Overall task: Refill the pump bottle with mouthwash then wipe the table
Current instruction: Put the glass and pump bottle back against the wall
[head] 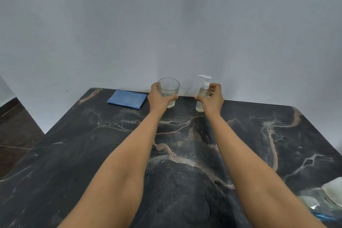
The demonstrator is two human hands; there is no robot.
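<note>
Pump bottle stands upright at the far edge of the counter, inside the right grip, whose fingers curl round its shoulder. Left grip is wrapped round the glass, near the bottle's left. Blue cloth lies further left, untouched.

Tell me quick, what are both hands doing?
Left hand: closed around the glass.
Right hand: curled around the pump bottle.
</note>
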